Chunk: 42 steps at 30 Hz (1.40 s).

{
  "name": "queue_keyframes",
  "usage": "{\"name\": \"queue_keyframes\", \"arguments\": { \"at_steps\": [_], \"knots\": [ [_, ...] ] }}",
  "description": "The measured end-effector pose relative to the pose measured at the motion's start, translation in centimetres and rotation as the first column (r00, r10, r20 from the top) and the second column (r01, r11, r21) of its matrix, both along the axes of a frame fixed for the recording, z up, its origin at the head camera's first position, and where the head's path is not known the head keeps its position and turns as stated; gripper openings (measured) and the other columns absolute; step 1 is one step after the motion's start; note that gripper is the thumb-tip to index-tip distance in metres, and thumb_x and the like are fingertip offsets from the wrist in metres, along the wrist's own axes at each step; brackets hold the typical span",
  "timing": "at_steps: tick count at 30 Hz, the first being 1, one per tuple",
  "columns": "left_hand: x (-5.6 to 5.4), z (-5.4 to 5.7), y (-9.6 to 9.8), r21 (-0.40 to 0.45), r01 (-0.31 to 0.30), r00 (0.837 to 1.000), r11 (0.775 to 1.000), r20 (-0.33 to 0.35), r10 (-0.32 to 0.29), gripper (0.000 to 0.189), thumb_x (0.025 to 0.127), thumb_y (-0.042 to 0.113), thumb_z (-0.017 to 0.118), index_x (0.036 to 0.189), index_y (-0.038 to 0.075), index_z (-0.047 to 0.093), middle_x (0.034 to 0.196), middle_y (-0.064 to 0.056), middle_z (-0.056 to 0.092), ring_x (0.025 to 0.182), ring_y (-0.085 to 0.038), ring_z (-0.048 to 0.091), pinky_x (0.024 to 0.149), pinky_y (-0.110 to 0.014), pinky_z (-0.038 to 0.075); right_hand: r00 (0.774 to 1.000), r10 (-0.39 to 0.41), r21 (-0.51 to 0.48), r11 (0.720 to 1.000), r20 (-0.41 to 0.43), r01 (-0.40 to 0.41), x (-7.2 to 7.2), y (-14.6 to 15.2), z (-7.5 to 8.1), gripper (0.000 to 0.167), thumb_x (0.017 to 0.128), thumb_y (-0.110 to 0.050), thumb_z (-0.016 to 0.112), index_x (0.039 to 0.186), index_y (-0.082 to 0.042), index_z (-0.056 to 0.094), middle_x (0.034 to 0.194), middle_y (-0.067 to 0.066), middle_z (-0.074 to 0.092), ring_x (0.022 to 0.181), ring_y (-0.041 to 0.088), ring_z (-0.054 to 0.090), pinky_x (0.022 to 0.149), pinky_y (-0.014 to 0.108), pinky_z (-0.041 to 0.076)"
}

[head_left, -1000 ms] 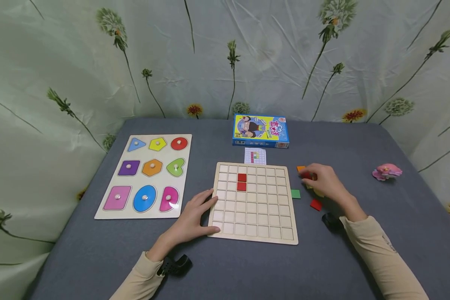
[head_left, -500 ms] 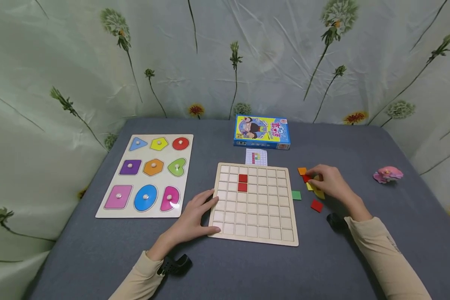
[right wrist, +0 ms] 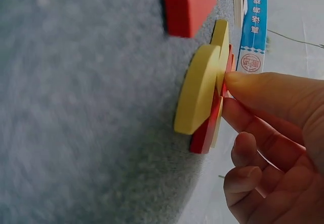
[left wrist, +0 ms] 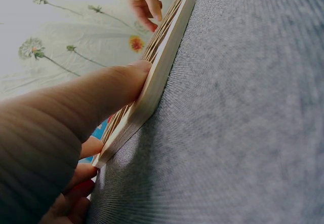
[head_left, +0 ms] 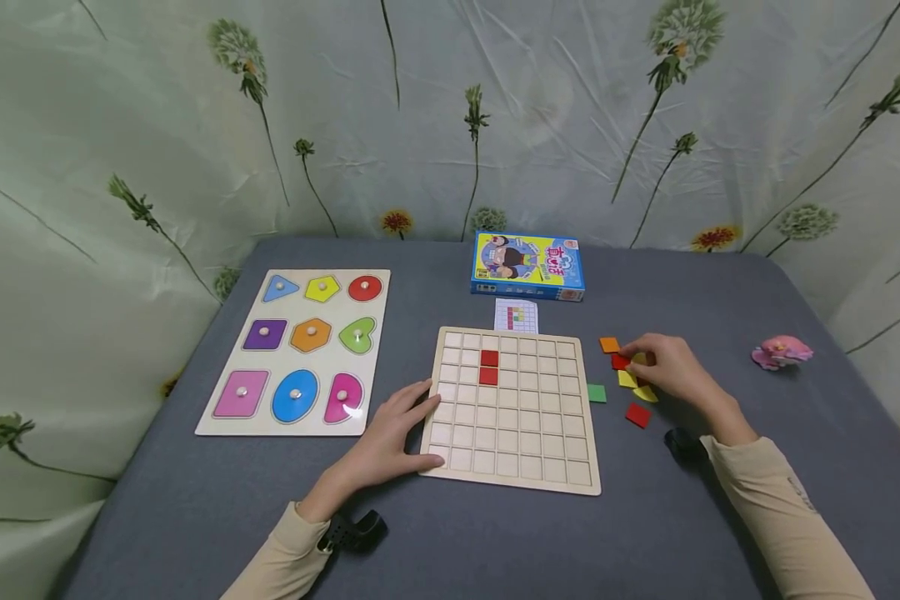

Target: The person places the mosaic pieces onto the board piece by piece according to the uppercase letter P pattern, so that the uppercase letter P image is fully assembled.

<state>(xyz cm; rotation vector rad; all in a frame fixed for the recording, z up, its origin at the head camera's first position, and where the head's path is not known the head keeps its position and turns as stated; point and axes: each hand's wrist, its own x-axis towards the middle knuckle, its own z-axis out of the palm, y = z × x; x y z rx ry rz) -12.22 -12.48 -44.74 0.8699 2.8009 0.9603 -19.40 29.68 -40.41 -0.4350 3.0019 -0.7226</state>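
A wooden grid board (head_left: 510, 429) lies before me, with two red square tiles (head_left: 488, 377) one under the other in its upper part. My left hand (head_left: 375, 446) rests at its left edge, fingers spread, thumb on the front edge (left wrist: 162, 77). At the right, my right hand (head_left: 667, 368) pinches a red tile (head_left: 618, 362) with thumb and forefinger, within a small pile of pieces. Around it lie an orange tile (head_left: 609, 344), a yellow tile (head_left: 626, 379), a yellow curved piece (right wrist: 195, 92) and a loose red tile (head_left: 638, 415). A green tile (head_left: 597, 392) lies at the board's right edge.
A blue and yellow box (head_left: 527, 262) stands behind the board, a printed pattern card (head_left: 516, 316) between them. Left of it lies a white knobbed shape puzzle (head_left: 288, 350). A pink figurine (head_left: 782, 352) sits far right. A flowered curtain (head_left: 420, 117) hangs behind the table.
The right hand has drawn back slightly to the right over the pile, showing more of the red and yellow pieces. My left hand keeps its place on the board.
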Motion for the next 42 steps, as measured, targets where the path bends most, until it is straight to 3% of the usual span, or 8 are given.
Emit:
{"name": "queue_keyframes", "arguments": {
  "at_steps": [4, 13, 23, 35, 42],
  "knots": [
    [0.0, 0.1, 0.1, -0.002, -0.004, 1.000, 1.000, 0.013, 0.004, 0.083, 0.072, 0.040, 0.078, 0.141, 0.009, 0.043, 0.152, -0.013, 0.032, 0.139, -0.034, 0.029, 0.105, -0.063, 0.029, 1.000, -0.003, 0.006, 1.000, 0.022, 0.002, 0.0, 0.0, 0.2, 0.023, 0.080, -0.005, 0.065, 0.101, 0.004, 0.069, 0.069, 0.006, 0.055, 0.053, 0.011, 0.040, 0.048, 0.023, 0.033],
    [0.0, 0.1, 0.1, -0.003, -0.011, 1.000, 1.000, 0.016, 0.011, 0.083, 0.072, 0.039, 0.078, 0.141, 0.009, 0.043, 0.152, -0.012, 0.031, 0.139, -0.034, 0.029, 0.105, -0.063, 0.028, 0.997, 0.016, 0.055, 0.998, 0.076, -0.020, -0.4, -0.3, 0.6, 0.030, 0.079, -0.009, 0.070, 0.105, 0.006, 0.067, 0.086, 0.016, 0.064, 0.058, 0.012, 0.044, 0.051, 0.023, 0.036],
    [0.1, 0.1, 0.0, -0.006, -0.013, 1.000, 1.000, 0.026, 0.013, 0.083, 0.073, 0.039, 0.078, 0.141, 0.009, 0.043, 0.153, -0.012, 0.031, 0.139, -0.034, 0.028, 0.105, -0.062, 0.028, 0.995, 0.010, 0.067, 0.998, 0.101, -0.017, -0.4, -0.7, 0.8, 0.029, 0.080, -0.008, 0.069, 0.104, 0.007, 0.067, 0.092, 0.020, 0.066, 0.060, 0.012, 0.051, 0.055, 0.024, 0.042],
    [0.1, 0.1, 0.0, -0.020, -0.011, 0.999, 1.000, 0.031, 0.012, 0.083, 0.073, 0.041, 0.077, 0.142, 0.010, 0.042, 0.153, -0.011, 0.030, 0.140, -0.033, 0.028, 0.106, -0.061, 0.028, 0.999, 0.008, 0.081, 0.997, 0.045, -0.011, -0.1, -0.6, 0.3, 0.028, 0.080, -0.010, 0.069, 0.104, 0.005, 0.068, 0.095, 0.020, 0.068, 0.072, 0.019, 0.051, 0.062, 0.026, 0.042],
    [-0.1, 0.2, 0.0, -0.019, -0.004, 1.000, 1.000, 0.019, 0.004, 0.083, 0.073, 0.041, 0.077, 0.142, 0.010, 0.042, 0.153, -0.012, 0.031, 0.139, -0.034, 0.028, 0.106, -0.062, 0.028, 0.997, 0.048, 0.075, 0.996, -0.059, -0.044, 0.1, -1.1, 0.3, 0.025, 0.079, -0.010, 0.071, 0.100, 0.003, 0.069, 0.090, 0.016, 0.069, 0.071, 0.018, 0.054, 0.061, 0.025, 0.041]
  ]
}}
